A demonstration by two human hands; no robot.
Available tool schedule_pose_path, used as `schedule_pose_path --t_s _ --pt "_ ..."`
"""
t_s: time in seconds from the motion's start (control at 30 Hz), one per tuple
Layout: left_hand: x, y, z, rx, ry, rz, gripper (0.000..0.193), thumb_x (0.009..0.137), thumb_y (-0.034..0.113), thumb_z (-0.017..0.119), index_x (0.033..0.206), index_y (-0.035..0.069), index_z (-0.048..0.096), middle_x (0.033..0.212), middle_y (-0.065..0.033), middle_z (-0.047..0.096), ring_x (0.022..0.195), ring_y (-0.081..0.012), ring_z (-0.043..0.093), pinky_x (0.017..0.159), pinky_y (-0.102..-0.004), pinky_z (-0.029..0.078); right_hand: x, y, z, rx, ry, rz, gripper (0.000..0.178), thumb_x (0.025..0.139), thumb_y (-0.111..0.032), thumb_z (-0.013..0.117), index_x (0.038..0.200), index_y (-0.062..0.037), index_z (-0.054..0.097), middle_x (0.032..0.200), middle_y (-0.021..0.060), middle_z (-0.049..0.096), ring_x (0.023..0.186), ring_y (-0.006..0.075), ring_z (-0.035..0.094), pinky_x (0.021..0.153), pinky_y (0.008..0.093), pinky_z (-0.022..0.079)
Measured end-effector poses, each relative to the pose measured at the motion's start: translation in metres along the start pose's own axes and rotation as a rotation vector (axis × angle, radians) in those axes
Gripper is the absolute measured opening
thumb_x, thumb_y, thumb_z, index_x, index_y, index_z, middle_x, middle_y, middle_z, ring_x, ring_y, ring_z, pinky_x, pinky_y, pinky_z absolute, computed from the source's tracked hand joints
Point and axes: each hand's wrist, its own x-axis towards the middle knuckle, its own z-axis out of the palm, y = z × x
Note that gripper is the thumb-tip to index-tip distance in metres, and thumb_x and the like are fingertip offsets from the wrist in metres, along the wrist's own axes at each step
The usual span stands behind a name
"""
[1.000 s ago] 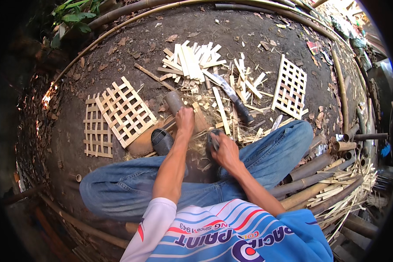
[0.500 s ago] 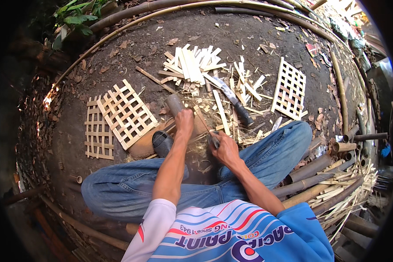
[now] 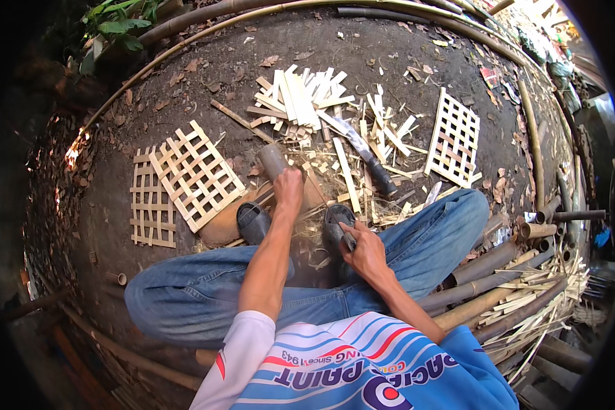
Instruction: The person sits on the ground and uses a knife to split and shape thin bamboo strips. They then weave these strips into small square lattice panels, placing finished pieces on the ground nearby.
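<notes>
My left hand (image 3: 289, 188) is closed on a thick, grey-brown bamboo tube (image 3: 272, 160) in front of me, gripping its near part. My right hand (image 3: 366, 251) is wrapped round the grip of what looks like a handsaw (image 3: 349, 240), beside my right sandal (image 3: 336, 222). A thin brownish blade shows faintly between the tube and the sandal; its edge is blurred. Beyond, a large knife (image 3: 367, 158) with a black handle lies on the ground, touching a heap of pale bamboo strips (image 3: 297, 96).
Two woven bamboo lattices (image 3: 197, 176) overlap at the left, and another lattice (image 3: 452, 139) lies at the right. My left sandal (image 3: 253, 223) is near the tube. Bamboo poles (image 3: 468, 290) and loose strips are piled at the lower right. A long pole (image 3: 184, 51) curves along the far side.
My right hand has drawn back toward me and slightly right with the handsaw, uncovering more of the right sandal. My left hand stays on the bamboo tube.
</notes>
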Motion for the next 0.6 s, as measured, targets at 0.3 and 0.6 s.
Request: schedule_pose_path --t_s 0.3,0.6 --pt "-0.001 -0.002 0.003 0.019 0.010 -0.001 0.012 0.082 0.002 0.059 0.078 0.000 0.071 0.084 -0.0215 0.070 0.078 -0.0354 0.071 0.068 -0.0428 0.059 0.027 -0.010 0.007 -0.049 0.009 -0.068 0.044 0.080 -0.017 0.069 0.124 -0.0094 0.067 0.090 0.0149 0.059 0.083 0.0367 0.063 0.072 0.0462 0.051" --pt "-0.003 0.008 -0.006 0.045 0.030 0.001 0.009 0.081 0.002 0.062 0.080 0.000 0.071 0.082 -0.0191 0.071 0.083 -0.0332 0.071 0.071 -0.0411 0.059 0.037 -0.008 0.019 -0.016 0.064 -0.051 0.037 0.081 -0.017 0.069 0.118 -0.0124 0.067 0.088 0.0131 0.059 0.084 0.0354 0.063 0.072 0.0468 0.051"
